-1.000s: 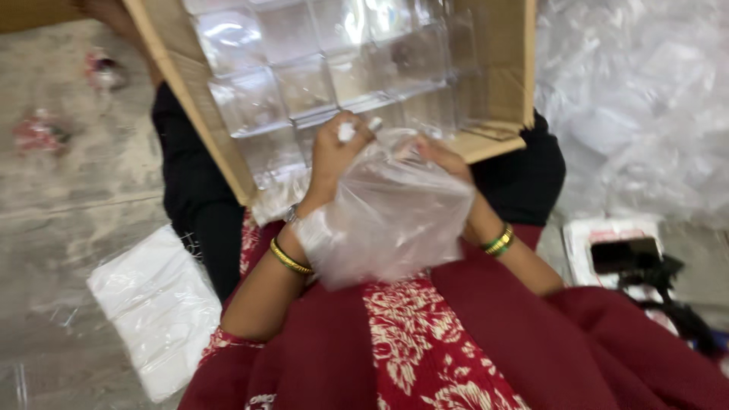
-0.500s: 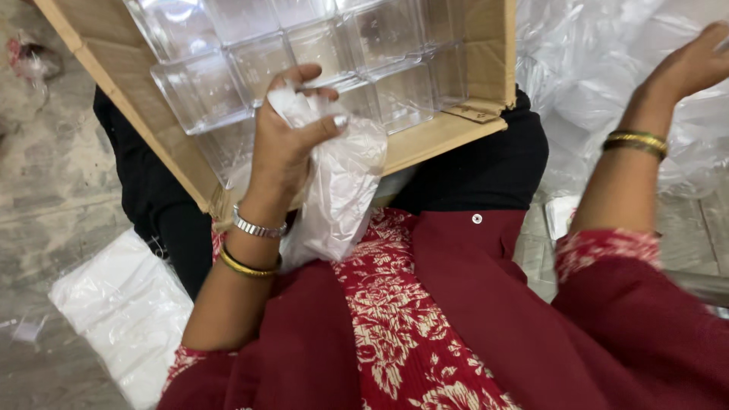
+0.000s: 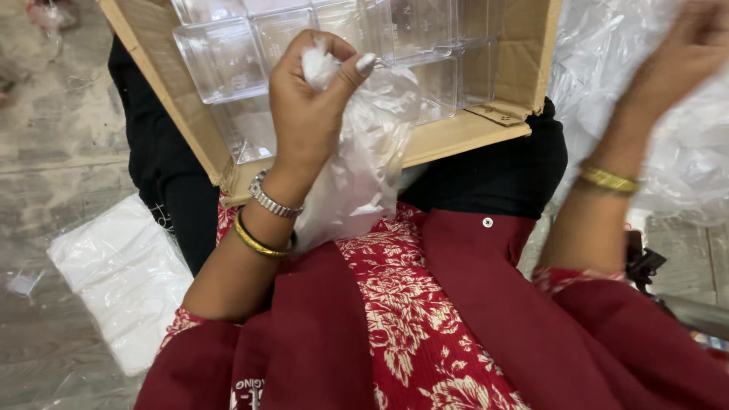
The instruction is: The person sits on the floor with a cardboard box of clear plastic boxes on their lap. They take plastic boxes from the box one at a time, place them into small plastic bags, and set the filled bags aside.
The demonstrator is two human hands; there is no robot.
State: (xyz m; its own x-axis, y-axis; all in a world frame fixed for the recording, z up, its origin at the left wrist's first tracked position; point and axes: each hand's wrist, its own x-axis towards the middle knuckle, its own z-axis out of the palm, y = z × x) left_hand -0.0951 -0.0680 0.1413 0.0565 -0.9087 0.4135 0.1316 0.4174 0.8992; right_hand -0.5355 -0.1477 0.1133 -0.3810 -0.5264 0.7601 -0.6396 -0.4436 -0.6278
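Hands number two in the head view. Left hand [image 3: 307, 102] has its fingers [image 3: 357, 68] clamped on one thin clear plastic bag [image 3: 357, 175], crumpled and hanging over the lap before one cardboard box [image 3: 448, 137] of clear plastic containers [image 3: 224, 61]. Right hand [image 3: 695, 38] is blurred; I cannot tell its fingers' spread. One white packet [image 3: 121, 273] lies on the floor.

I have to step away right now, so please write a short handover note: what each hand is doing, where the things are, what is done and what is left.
Left hand: closed around the gathered neck of a clear thin plastic bag, which hangs over the lap.
Right hand: raised at the right, blurred, over the heap of crumpled clear plastic sheeting; grip cannot be told.
Open brown cardboard box on the lap holds rows of clear square plastic containers.
Done: bag is bunched in hand.
Left: bag is not yet put down.
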